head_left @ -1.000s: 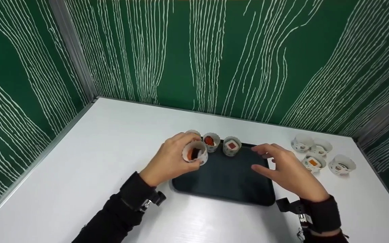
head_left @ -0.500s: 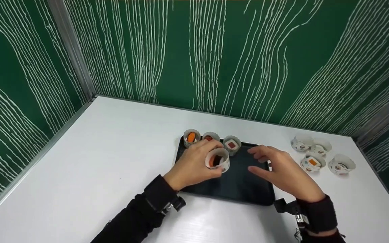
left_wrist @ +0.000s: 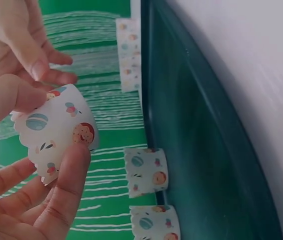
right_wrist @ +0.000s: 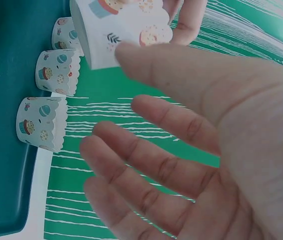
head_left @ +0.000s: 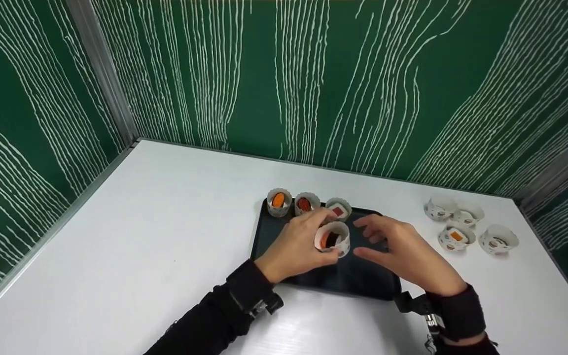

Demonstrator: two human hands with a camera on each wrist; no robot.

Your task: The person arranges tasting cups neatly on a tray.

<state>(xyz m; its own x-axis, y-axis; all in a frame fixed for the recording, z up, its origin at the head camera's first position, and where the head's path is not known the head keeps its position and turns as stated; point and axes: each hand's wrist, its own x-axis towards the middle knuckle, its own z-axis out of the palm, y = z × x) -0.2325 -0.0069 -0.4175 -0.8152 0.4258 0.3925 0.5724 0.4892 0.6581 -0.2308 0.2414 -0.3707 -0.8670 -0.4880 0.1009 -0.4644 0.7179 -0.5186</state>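
My left hand (head_left: 298, 246) pinches a white paper baking cup (left_wrist: 56, 130) between thumb and fingers, holding it above the dark tray (head_left: 363, 276). Inside that cup lies a small piece, orange with a dark band, resembling sushi (head_left: 332, 240). The cup's outside is printed with cupcakes and cookies. Just to its right, my right hand (head_left: 397, 249) holds nothing, thumb and fingers spread apart. In the right wrist view its thumb overlaps the cup; whether they touch I cannot tell. In the left wrist view the cup is tilted, its scalloped rim facing left.
Along the tray's back edge stand a cup with an orange piece (head_left: 278, 199), one with a red piece (head_left: 303, 204) and one with a white-and-red piece (head_left: 337, 211). Several more cups (head_left: 498, 241) stand on the white table at right. A green patterned wall (head_left: 254, 98) rises behind.
My left hand has carried its cup rightward across the tray, uncovering the back left cup. My right hand has shifted slightly left, so the hands are closer together.
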